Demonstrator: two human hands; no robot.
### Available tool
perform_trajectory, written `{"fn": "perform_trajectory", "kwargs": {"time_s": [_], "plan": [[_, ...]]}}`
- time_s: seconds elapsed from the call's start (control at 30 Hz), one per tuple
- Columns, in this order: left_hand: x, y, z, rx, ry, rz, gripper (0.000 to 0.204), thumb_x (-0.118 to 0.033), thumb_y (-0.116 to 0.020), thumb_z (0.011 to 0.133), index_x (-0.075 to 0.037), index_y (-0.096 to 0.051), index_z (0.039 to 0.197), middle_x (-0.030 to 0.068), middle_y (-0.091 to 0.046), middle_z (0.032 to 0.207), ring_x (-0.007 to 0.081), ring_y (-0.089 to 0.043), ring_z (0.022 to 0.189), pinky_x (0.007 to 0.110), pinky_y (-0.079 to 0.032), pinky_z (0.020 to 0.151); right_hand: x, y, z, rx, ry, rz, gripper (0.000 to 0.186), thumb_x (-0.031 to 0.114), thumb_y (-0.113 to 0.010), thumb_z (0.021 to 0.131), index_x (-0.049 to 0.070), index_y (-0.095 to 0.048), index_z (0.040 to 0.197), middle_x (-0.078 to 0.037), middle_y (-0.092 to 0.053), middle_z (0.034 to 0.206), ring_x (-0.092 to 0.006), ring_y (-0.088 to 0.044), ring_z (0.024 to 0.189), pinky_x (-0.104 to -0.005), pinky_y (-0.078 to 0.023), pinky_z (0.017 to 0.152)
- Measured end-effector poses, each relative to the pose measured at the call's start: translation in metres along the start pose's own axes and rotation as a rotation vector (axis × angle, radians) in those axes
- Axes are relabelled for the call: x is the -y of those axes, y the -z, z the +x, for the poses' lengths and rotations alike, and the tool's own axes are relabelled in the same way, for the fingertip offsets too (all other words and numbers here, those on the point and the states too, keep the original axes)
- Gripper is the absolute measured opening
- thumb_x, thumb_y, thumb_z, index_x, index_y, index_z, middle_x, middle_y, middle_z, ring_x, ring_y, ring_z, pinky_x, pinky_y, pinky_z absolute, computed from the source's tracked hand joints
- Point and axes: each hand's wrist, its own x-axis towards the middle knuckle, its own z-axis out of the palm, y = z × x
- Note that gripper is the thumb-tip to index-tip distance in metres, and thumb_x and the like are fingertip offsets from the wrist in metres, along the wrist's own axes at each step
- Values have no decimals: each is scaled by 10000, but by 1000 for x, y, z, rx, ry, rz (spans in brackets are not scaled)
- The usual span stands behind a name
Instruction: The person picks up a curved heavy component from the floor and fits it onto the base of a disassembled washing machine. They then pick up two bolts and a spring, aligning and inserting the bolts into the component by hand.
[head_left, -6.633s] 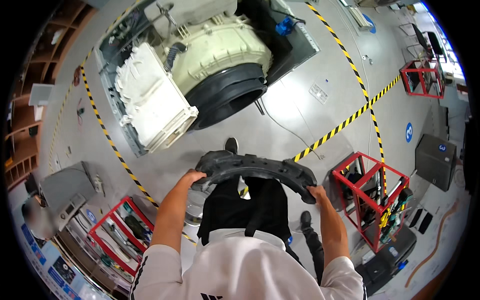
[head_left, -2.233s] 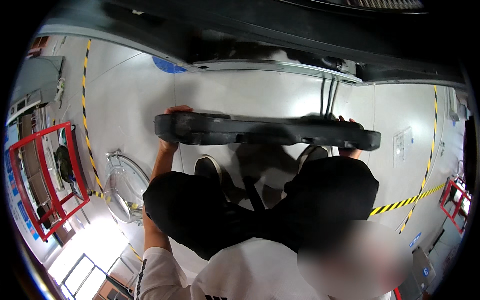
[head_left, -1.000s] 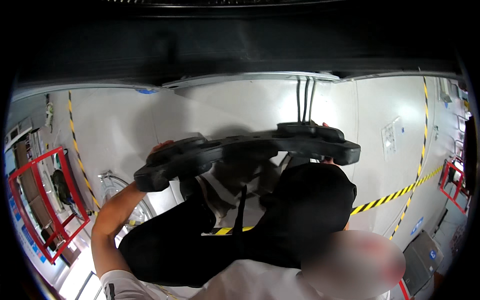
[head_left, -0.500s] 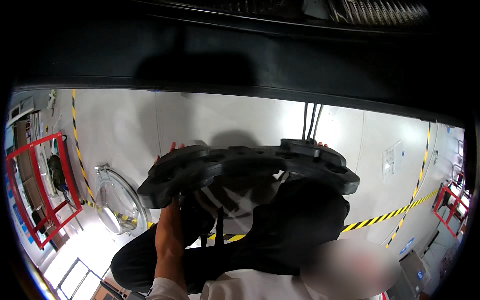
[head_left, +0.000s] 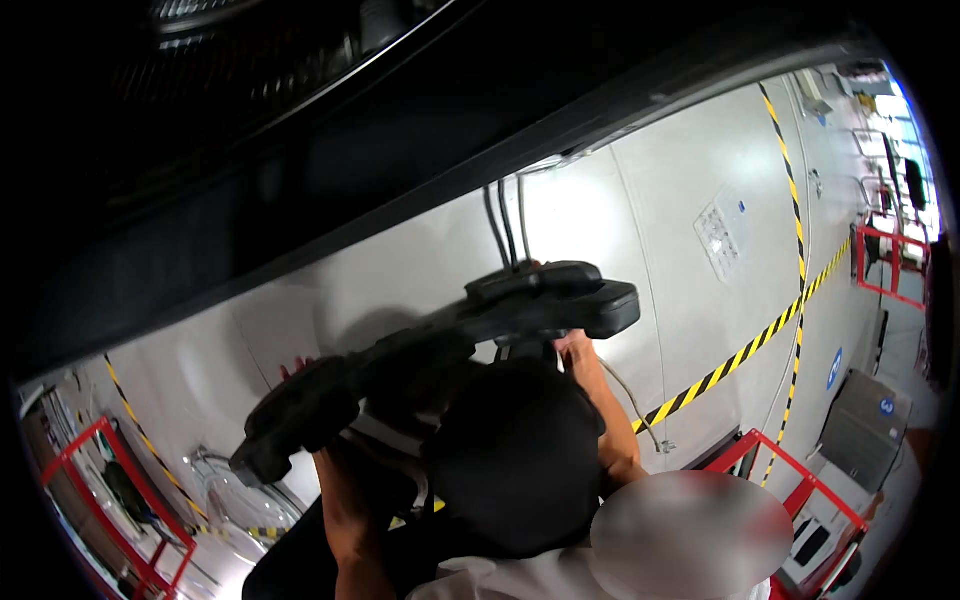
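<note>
My left hand (head_left: pixel 298 367) is under the left end of a long, curved, black moulded part (head_left: pixel 420 345), with fingertips showing above it. My right hand (head_left: pixel 572 340) grips its right end from below. The part lies tilted across the view, right end higher, over my black-trousered knees. Beyond it, a wide dark edge (head_left: pixel 330 180) of an appliance crosses the top of the view, with a ribbed shiny piece (head_left: pixel 200 25) at upper left. Black cords (head_left: pixel 510 220) run down from that edge and disappear behind the part.
A round glass door (head_left: pixel 235 485) lies on the grey floor at lower left. Red frame racks (head_left: pixel 85 445) stand left and at the right (head_left: pixel 890 260). Yellow-black tape (head_left: pixel 740 360) crosses the floor. A dark grey box (head_left: pixel 860 440) stands lower right, with a loose cable (head_left: pixel 630 400) nearer.
Earlier I stood facing the opened machine; now I am low beside its edge. Since half a second ago, the view has turned, the part's right end sits higher and my right arm has come into view.
</note>
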Motion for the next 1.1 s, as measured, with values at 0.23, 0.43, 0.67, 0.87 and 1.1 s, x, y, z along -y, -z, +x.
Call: {"fn": "perform_trajectory", "kwargs": {"time_s": [0.23,0.43,0.67,0.87,1.1], "plan": [[21,18,-14,-20,2,-179,558,-375,-306,964,-87,-145,1414,91,-231,1448,231,-248,1326,409,-184,1108,-9,-46,0,318,31,-39,447,279,-436,928,90,-365,1327,-124,-397,1358,-253,-357,1271,-409,-316,1054],[-8,1,-3,-44,-6,-866,563,-360,-298,965,-82,-117,1419,84,-165,1472,239,-201,1343,410,-152,1114,-26,12,5,-34,8,160,421,328,-406,940,107,-409,1299,-132,-482,1273,-264,-436,1197,-431,-326,1040],[41,7,-19,1,-95,-945,537,-380,-340,955,-95,-222,1395,90,-271,1430,226,-281,1309,410,-199,1104,-10,-10,8,146,278,-108,380,315,-496,908,54,-477,1184,-127,-547,1164,-255,-518,1095,-420,-401,977],[-36,7,5,-77,-130,-896,587,-449,-373,921,-77,-287,1367,104,-329,1397,272,-319,1283,442,-222,1088,13,-91,6,134,283,54,364,335,-494,900,64,-521,1142,-144,-580,1124,-276,-545,1065,-421,-437,935],[-121,19,63,-65,-133,-952,552,-490,-461,863,-72,-478,1222,117,-505,1243,319,-480,1123,482,-344,995,75,-215,26,-200,62,42,451,438,-385,868,68,-585,1031,-104,-616,1006,-260,-579,913,-434,-472,826]]}}
